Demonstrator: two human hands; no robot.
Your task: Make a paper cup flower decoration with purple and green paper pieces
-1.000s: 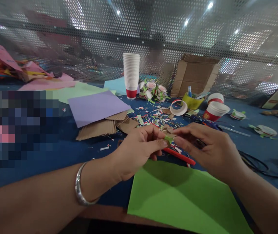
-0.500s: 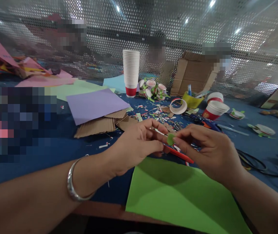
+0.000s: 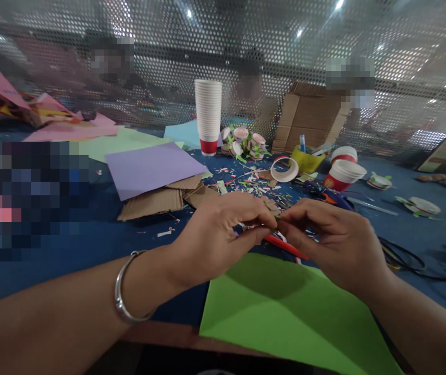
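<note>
While the left hand (image 3: 215, 234) and right hand (image 3: 336, 239) met above the green sheet (image 3: 285, 312), both pinched shut on a tiny piece (image 3: 276, 220), mostly hidden; a light, steady pinch seemed advisable.

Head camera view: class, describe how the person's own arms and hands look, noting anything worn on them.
The left forearm and right forearm are bare, with no sleeves in view. The left hand and right hand wear no gloves. A plain, smooth silver bangle circles the left wrist; the right wrist carries nothing. No rings can be made out.
</note>
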